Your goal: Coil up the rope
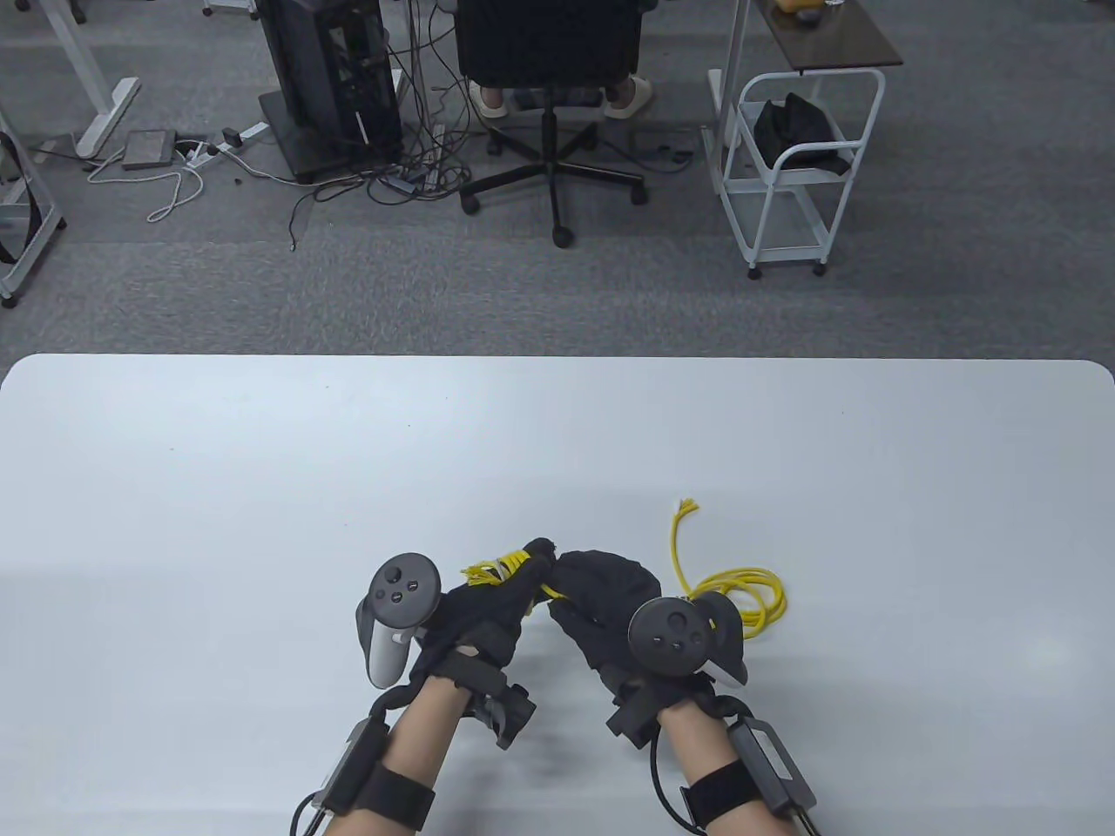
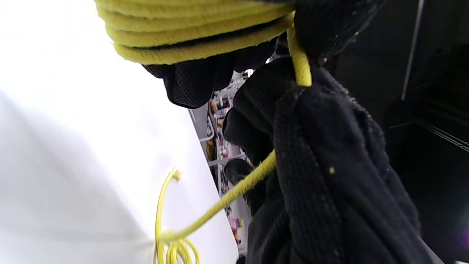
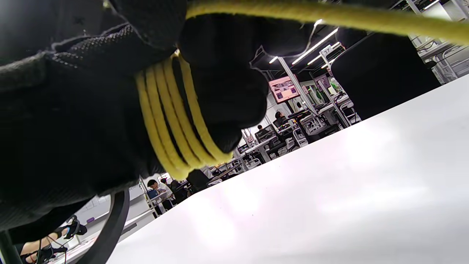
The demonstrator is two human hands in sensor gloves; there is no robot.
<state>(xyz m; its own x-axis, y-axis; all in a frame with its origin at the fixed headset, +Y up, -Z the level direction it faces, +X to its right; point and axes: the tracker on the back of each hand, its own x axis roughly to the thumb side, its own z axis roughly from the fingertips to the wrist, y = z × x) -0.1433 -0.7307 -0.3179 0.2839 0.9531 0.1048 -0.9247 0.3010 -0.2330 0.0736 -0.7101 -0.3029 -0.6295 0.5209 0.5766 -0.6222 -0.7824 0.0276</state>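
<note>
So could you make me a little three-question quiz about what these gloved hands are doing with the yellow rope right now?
1. True or false: several turns of the yellow rope are already wound around the left hand.
2. Where does the loose, unwound rope lie on the white table? A) to the person's left, B) to the person's right, C) hanging off the far edge.
3. Fill in: the strand leading from the wound turns passes through the ____ hand.

Key
1. True: four turns lie side by side across the glove.
2. B: it lies just beyond the right hand, frayed end pointing away.
3. Right.
</note>
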